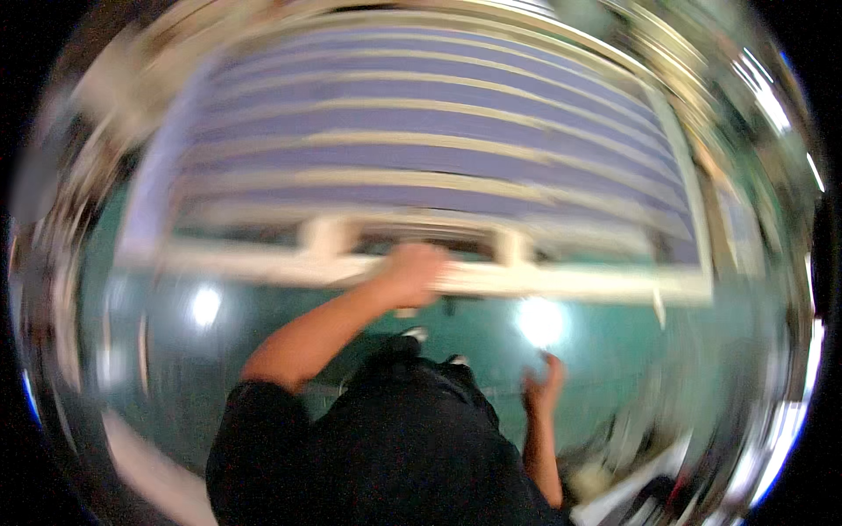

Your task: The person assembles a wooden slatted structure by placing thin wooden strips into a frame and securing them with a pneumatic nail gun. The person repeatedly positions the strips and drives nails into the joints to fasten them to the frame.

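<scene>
A large pale wooden frame point(596, 282) with slats running across purple-blue panels point(386, 121) lies in front of me. My left hand point(417, 270) is closed at the middle of its near rail, fingers curled over the wood. Motion blur smears the fingertips there. A small wood-coloured piece point(406, 312) shows just below that hand. Off to the right and nearer my body, my right hand point(545, 386) is raised apart from the frame. Its thumb and finger look spread, with a blurred dark speck by the fingertip.
Two short upright blocks, a left one point(326, 237) and a right one point(514, 245), join the near rail to the slats. Green floor point(254, 337) shows below the frame, with bright reflections. Blurred clutter point(627, 451) lies at the lower right.
</scene>
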{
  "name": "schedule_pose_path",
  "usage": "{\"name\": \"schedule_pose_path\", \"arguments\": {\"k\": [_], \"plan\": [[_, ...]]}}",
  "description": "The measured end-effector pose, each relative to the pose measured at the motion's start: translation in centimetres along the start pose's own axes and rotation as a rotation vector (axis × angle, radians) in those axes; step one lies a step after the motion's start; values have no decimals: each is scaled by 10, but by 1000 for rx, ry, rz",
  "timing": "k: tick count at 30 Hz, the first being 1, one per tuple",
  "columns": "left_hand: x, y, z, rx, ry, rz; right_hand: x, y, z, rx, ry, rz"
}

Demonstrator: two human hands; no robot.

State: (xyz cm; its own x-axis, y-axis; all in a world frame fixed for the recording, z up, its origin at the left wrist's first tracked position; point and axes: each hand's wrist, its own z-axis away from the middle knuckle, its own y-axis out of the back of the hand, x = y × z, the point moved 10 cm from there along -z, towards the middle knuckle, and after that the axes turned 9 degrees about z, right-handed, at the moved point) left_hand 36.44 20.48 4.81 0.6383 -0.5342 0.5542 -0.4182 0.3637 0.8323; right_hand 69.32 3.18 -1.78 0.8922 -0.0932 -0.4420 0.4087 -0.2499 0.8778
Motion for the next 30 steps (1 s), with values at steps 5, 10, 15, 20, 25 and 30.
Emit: {"name": "schedule_pose_path", "arguments": {"k": [5,10,15,20,25,30], "plan": [[-44,35,31,87,174,-65,107,-147,230,-497,-649,-48],[-54,30,134,-6,272,-390,221,-112,506,-180,-1482,-248],[-29,21,108,-286,181,-555,255,19,735,501,-1970,14],[-65,4,93,-284,-472,-961,292,107,790,511,-1840,563],[-91,34,111,-158,523,-179,416,107,776,289,-1909,253],[-113,38,105,-103,453,-307,459,115,799,136,-1338,697]]}}
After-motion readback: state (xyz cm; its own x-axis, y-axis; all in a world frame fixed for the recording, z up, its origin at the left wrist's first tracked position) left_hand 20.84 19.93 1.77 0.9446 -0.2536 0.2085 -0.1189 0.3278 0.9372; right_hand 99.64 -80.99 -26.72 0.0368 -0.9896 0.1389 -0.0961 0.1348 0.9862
